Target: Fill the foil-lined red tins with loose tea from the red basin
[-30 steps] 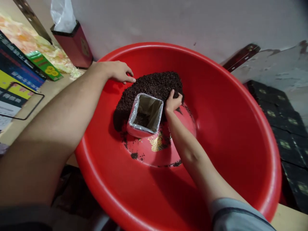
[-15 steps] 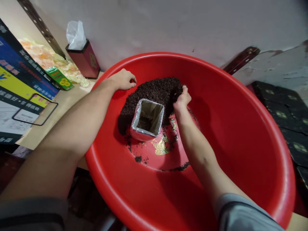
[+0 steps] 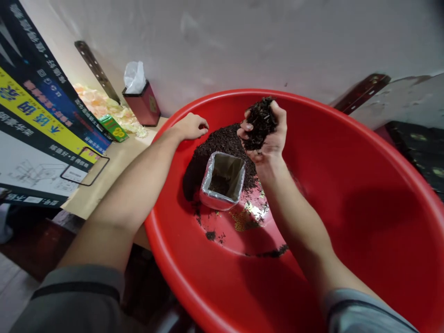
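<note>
Inside a large red basin (image 3: 215,282) lies a heap of dark, shredded tea leaves (image 3: 229,136). Among them stands a small reddish box (image 3: 222,203) with a clear plastic liner, its top uncovered and some leaves at its bottom. My right hand (image 3: 272,134) is raised above the heap, palm up, fingers curled round a big clump of tea leaves (image 3: 262,121). Across the left rim my left forearm reaches, and my left hand (image 3: 192,126) is at the basin's inner wall beside the heap. Its fingers are loosely bent, with a gap at the thumb and nothing seen in them.
To the left, a large printed carton (image 3: 45,120), a small green box (image 3: 114,128) and another lined red box (image 3: 147,106) stand on a wooden board (image 3: 128,157). A metal bracket (image 3: 362,95) is on the wall behind. Dark packages (image 3: 416,143) lie at the right.
My right hand has risen from the heap and turned palm up with a clump of tea leaves. My left hand keeps its place at the basin wall. The view has shifted slightly.
</note>
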The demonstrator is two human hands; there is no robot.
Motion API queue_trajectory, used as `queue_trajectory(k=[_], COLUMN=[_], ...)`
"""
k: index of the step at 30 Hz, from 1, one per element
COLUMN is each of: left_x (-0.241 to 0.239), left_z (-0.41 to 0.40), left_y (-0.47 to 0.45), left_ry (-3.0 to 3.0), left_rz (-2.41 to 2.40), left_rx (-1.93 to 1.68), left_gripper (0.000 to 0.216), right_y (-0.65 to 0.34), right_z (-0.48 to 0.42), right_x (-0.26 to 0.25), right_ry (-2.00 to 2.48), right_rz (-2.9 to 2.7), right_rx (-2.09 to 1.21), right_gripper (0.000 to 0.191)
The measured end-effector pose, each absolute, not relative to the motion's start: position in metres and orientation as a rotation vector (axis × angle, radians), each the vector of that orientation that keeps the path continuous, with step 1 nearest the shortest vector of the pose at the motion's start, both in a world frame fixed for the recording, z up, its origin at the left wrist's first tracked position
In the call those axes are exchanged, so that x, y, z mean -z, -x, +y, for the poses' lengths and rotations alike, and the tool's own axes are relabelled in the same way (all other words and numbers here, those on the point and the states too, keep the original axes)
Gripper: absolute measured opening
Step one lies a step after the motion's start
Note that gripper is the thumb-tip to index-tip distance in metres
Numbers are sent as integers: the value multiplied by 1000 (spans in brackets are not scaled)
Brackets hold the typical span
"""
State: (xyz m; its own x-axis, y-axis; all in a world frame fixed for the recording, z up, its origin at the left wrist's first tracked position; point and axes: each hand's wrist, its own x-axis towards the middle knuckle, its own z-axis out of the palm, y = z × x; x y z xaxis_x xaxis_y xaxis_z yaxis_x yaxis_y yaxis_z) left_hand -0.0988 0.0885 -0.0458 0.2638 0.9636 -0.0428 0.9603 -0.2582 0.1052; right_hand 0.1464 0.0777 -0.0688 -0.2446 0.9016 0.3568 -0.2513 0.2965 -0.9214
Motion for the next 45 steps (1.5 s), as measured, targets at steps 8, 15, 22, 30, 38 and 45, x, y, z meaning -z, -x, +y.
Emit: queue_trajectory(k=[8,15,22,30,38,45], left_x=[45,44,46,47,43,36], left_z=[86,87,89,92,94,90], left_y=[96,96,98,98,98,95], left_ry=[-2379,-2382,-2389,-2404,-2321,-2236], left_rz=[1835,1821,1815,1760,1776,1756], left_rx=[-59,-53,-65,-12,48,38], left_gripper=[44,45,42,44,44,48], right_y=[-121,-120,-118,-129,-180,-287], right_z=[35,25,24,25,41,65], right_x=[66,59,51,21,17,140], right_ry=[497,438,333,279,767,1643], right_rz=[-1334,-1410,-1716,-2564,-2566,-1803], right_rx=[-1366,-1384,-1451,-1280,-766,-501], right_gripper=[62,59,67,16,19,83])
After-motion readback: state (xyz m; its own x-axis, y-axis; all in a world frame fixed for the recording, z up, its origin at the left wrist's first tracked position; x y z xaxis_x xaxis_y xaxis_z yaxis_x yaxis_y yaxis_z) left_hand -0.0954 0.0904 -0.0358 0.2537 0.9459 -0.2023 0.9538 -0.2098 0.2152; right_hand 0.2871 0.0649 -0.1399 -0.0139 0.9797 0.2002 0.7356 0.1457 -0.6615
